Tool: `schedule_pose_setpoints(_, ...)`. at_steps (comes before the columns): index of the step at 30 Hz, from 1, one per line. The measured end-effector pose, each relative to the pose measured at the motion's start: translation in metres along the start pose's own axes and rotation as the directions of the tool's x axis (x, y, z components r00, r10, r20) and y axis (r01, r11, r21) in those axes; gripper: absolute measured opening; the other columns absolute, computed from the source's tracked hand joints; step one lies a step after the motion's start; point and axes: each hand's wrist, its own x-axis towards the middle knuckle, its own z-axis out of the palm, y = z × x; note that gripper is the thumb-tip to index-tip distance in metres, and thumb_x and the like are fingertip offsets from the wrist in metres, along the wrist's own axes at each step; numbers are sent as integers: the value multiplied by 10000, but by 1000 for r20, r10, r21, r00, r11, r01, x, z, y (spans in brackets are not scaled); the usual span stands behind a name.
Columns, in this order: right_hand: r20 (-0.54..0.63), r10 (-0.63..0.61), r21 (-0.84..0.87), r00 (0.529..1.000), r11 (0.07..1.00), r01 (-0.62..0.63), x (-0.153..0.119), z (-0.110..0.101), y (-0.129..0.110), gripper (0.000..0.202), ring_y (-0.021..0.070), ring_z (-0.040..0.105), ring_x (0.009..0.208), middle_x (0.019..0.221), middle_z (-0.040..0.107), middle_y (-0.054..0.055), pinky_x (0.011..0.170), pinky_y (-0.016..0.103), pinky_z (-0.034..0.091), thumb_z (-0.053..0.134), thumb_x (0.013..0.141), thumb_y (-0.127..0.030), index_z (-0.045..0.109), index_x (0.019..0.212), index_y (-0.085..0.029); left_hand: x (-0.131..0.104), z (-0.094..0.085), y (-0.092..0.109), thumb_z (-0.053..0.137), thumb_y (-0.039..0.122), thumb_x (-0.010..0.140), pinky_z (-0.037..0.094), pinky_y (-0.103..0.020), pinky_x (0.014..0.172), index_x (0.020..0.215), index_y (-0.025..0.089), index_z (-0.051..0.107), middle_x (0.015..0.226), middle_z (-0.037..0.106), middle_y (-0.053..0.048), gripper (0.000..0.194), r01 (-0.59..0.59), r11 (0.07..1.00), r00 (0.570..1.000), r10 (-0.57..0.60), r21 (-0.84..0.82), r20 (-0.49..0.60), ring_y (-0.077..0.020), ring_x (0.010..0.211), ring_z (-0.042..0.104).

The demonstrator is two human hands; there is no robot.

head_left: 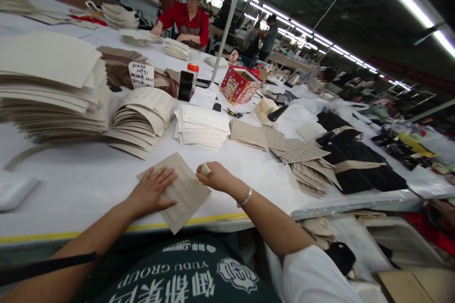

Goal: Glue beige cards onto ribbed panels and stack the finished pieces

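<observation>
White worktable [88,180], with a yellow strip [222,218] along its six o'clock edge. Tall cream stack [53,90], at ten o'clock from the beige panel [186,199]. Bowed stack of beige sheets [142,113], at eleven. The same beige panel, flat on the worktable, one corner past the yellow strip. Left hand [152,189], palm down on the panel's nine o'clock side, with fingers slightly spread and thumb apart. Right hand [215,177], at the panel's two o'clock edge, with fingers curled inward, pinching a small pale piece [205,169].

Left hand [152,191] spread flat, right hand [216,177] curled
</observation>
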Motion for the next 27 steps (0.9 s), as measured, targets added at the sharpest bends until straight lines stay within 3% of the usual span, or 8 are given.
schedule_pose_setpoints(4,-143,-27,-55,989,998,19,54,5,-11,214,131,565,771,846,669,37,663,214,350,454,866,-240,655,855,-168,4,-1,-1,410,707,716,52,-463,1079,1365,253,355,1439,326,-55,794,3,1000,1000,-3,-14,11,-284,1322,266)
schedule_pose_setpoints(6,-141,-19,-70,990,997,9,60,5,-15,216,134,565,769,839,669,39,663,218,349,452,865,-234,656,848,-168,3,-2,1,431,699,709,41,-479,1078,1368,252,349,1442,321,-54,801,27,999,999,-26,-17,30,-289,1324,260)
schedule_pose_setpoints(8,-80,-1,-83,997,997,-6,42,2,-14,214,136,566,741,813,670,40,649,221,350,463,855,-236,662,820,-167,3,-2,2,453,691,700,29,-491,1076,1368,260,345,1446,312,-50,803,45,999,998,-45,-18,38,-293,1327,251)
schedule_pose_setpoints(13,117,65,43,991,997,-71,-34,-11,-5,179,105,558,616,675,647,10,595,196,355,495,814,-184,658,745,-157,4,-3,2,445,707,693,15,-482,1078,1367,274,345,1451,301,-50,807,40,999,999,-39,-30,37,-289,1333,238)
schedule_pose_setpoints(15,144,71,140,987,986,-91,-43,-13,-3,189,91,550,562,605,621,-11,578,189,357,482,819,-183,651,740,-159,6,-4,1,444,703,697,15,-481,1078,1370,274,337,1455,293,-50,805,22,999,998,-20,-40,54,-286,1338,227)
schedule_pose_setpoints(18,22,50,209,999,976,-54,-18,-7,-7,198,94,567,601,632,628,-16,611,189,369,458,844,-203,648,801,-171,8,-4,-2,452,700,696,29,-491,1075,1373,276,329,1458,290,-50,808,-12,998,998,16,-60,64,-289,1339,220)
schedule_pose_setpoints(23,-150,32,6,988,999,-32,51,11,-23,209,129,574,722,764,659,37,663,216,363,456,861,-221,648,799,-164,8,-4,-3,428,719,700,53,-505,1073,1379,272,317,1454,300,-54,821,-37,996,998,41,-79,45,-297,1335,228)
schedule_pose_setpoints(27,-113,54,-84,992,994,-64,43,9,-23,222,144,568,727,778,660,50,637,229,344,449,861,-234,653,802,-168,6,-4,-3,427,738,686,62,-510,1072,1371,281,334,1446,317,-50,829,-39,995,998,43,-89,43,-305,1329,239)
